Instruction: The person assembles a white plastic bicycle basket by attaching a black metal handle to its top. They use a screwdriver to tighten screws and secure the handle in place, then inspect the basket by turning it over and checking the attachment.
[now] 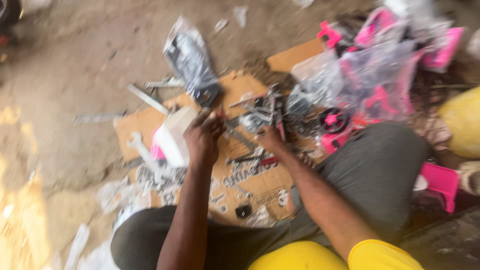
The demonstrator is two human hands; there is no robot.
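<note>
The picture is blurred by motion. My left hand (202, 136) is curled over a flattened cardboard sheet (260, 182), next to a white and pink box (171, 137); something small may be pinched in its fingers, but I cannot tell. My right hand (271, 139) rests on the cardboard among a pile of metal tools and parts (260, 112), and appears closed on a thin tool with a red handle (280, 127).
A grey plastic bag (192, 62) lies at the far edge of the cardboard. Pink plastic parts in clear bags (372, 75) and a black-and-pink wheel (334, 120) lie to the right. A wrench (140, 145) and metal strips (147, 98) lie left. My knees frame the cardboard.
</note>
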